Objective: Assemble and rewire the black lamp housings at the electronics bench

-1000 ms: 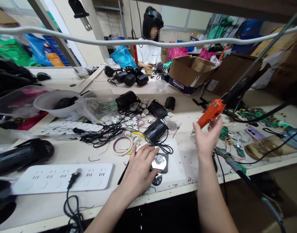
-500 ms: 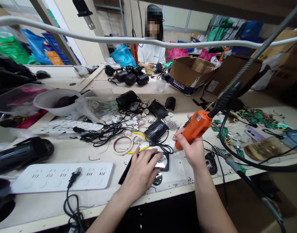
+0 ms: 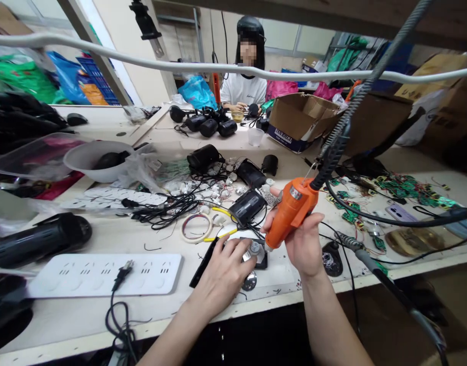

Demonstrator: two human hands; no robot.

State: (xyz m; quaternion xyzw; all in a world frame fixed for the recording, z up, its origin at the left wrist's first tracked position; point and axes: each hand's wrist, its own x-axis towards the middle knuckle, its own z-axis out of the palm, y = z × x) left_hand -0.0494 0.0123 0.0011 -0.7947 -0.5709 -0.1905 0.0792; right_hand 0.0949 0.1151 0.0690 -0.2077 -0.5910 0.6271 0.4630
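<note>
Screwdriver (image 3: 294, 208), electric, with an orange plastic body, is gripped in the right hand (image 3: 304, 246), fingers wrapped around its far side. Its nose points down and to the left, just beside the flat black plastic part (image 3: 262, 260); this slant seems chosen to keep the tip near the work. A grey metal coil spring (image 3: 371, 81) rises from the rear end of the tool, probably to bear some of its weight. The thick black cord (image 3: 328, 160) leaves the same end, away from the nose.

The left hand (image 3: 222, 269) lies over the part, fingers spread and slightly bent, presumably to steady it on the pale surface (image 3: 119, 234). Whether the fingers pinch the part or merely press on it cannot be told; the hand covers much of it. A small, shiny round disc (image 3: 250, 281) lies just below the part, near the thumb.

Beyond the left hand lies a cream-coloured ring of tape (image 3: 195, 240), with a dark cylindrical plastic housing (image 3: 249, 206) to its right. The long white power strip (image 3: 107, 279) occupies the left side, apart from both hands.
</note>
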